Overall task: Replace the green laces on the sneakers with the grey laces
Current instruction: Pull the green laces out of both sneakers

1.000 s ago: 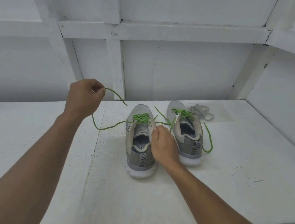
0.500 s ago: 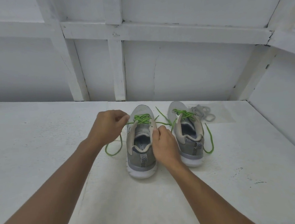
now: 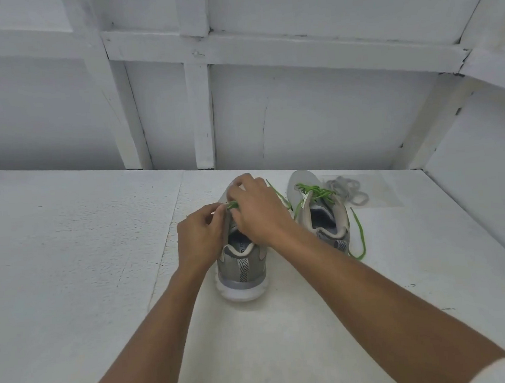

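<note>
Green round-cord lace (image 3: 232,205) of the left grey mesh sneaker with a white sole (image 3: 230,260) shows only as a small bunch of cord between the two hands, over the tongue. The left hand (image 3: 199,241) has thumb and forefinger curled together, pinching that lace at the sneaker's left eyelet edge. The right hand (image 3: 260,212) arches over the lacing from the other side, its fingers curled down onto the same lace and gripping it. Just beside stands the second grey sneaker (image 3: 323,215), heel toward the camera, its own green lace (image 3: 313,190) threaded, with loose ends trailing onto the surface. Loose grey laces (image 3: 349,190) lie heaped beside its toe on a clear plastic sheet (image 3: 385,192).

Everything sits on a rough white-painted board surface (image 3: 68,268) with a seam running past the left hand. Behind rises a white panelled wall (image 3: 330,117) braced by white wooden battens (image 3: 200,116), the paint scuffed at the joints.

Print on the left sneaker's insole is too small to read. Its heel carries a black-and-white chevron strip (image 3: 243,268).
</note>
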The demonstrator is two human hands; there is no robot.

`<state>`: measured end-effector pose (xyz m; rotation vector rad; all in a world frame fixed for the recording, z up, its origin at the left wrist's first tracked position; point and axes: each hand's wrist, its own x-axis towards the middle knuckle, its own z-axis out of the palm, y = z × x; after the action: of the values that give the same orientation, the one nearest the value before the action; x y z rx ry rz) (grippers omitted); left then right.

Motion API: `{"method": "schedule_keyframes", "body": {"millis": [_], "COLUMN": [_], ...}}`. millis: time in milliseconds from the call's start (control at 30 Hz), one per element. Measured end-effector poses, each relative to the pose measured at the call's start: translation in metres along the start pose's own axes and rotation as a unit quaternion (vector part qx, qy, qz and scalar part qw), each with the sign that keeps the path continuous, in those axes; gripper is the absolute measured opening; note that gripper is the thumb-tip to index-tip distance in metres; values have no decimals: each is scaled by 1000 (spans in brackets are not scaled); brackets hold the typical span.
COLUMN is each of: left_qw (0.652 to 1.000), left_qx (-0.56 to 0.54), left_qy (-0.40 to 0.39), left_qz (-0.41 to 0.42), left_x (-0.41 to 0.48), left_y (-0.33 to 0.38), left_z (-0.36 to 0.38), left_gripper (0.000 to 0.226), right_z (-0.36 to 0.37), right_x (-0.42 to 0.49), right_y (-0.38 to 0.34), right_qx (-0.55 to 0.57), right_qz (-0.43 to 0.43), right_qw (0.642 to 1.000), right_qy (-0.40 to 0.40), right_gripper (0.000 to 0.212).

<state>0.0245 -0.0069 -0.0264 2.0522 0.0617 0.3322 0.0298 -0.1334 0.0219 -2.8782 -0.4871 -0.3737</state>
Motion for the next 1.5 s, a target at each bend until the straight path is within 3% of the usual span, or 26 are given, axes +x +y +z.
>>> {"method": "schedule_keyframes", "body": {"millis": [267, 367, 467, 600, 733, 800, 867, 1000, 1100, 1200, 1333, 1400, 1500], "left_qw": [997, 995, 995, 993, 995, 995, 995, 993, 993, 993, 993, 993, 992], "left_qx": [-40, -67, -76, -84, -77, -72, -75, -82, -85, -91, -89, -89, -93], "left_qy": [22, 25, 27, 30, 25, 23, 25, 30, 35, 36, 34, 33, 37], "left_qz": [-55, -63, -67, -73, -63, -62, -66, -76, -72, -73, -69, -69, -78], "left_x": [0, -1, -2, -3, -3, -3, -3, -2, -5, -5, -6, -6, -4], "left_y": [-9, -7, -7, -7, -6, -7, -8, -8, -5, -4, -5, -5, -5], "left_z": [8, 8, 8, 8, 7, 8, 8, 10, 10, 10, 9, 9, 9], "left_gripper": [29, 27, 27, 24, 23, 24, 25, 27, 27, 26, 24, 23, 24], "right_z": [-3, -20, -27, -16, 1, 2, -7, -35, -38, -25, -2, 1, -7], "right_x": [24, 29, 30, 26, 25, 25, 25, 30, 32, 30, 23, 23, 23], "right_y": [8, 25, 39, 21, 9, 11, 17, 47, 54, 36, 13, 11, 16], "right_qx": [-93, -106, -86, 16, -63, -67, -42, -50, -58, 6, -23, -36, -46], "right_qz": [-24, 60, 144, 56, -19, -18, -9, 93, 135, 85, 3, -5, 4], "right_qw": [994, 993, 986, 997, 993, 993, 997, 993, 989, 996, 996, 997, 998], "right_qy": [-50, -5, -16, -50, -102, -91, -59, 48, 34, -7, -85, -74, -30], "right_gripper": [20, 23, 32, 43, 22, 7, 14, 11, 19, 37, 13, 5, 14]}}
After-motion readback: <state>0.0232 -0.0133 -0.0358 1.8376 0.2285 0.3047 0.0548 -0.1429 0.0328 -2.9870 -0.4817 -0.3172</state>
